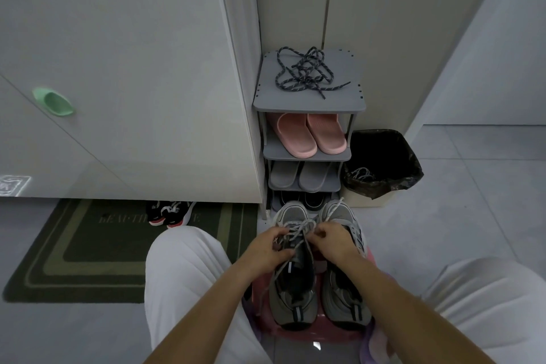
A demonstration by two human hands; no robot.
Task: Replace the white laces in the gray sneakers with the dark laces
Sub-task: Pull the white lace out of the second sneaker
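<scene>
While the two gray sneakers sit side by side on the stool (322,332), toes toward the rack (266,102), the step in hand looks like unthreading. The left grip (270,248) and the right grip (336,241) each pinch the white lace (298,229) over the upper eyelets of the left sneaker (292,292), fingers curled round its strands. The right sneaker (344,295) lies just beside it, at the stool's right edge. The dark laces (307,74) lie in a loose tangle in the middle of the rack's top shelf, well apart from the hands and untouched. Next, I judge, the lace must be drawn out eyelet by eyelet, pulled along each crossing so it does not snag. The hands hide the eyelets they work on, so how many are freed is unclear. Whether the right sneaker has a lace is hard to tell, and a pale cord in the bin (384,186) is too small to identify.
</scene>
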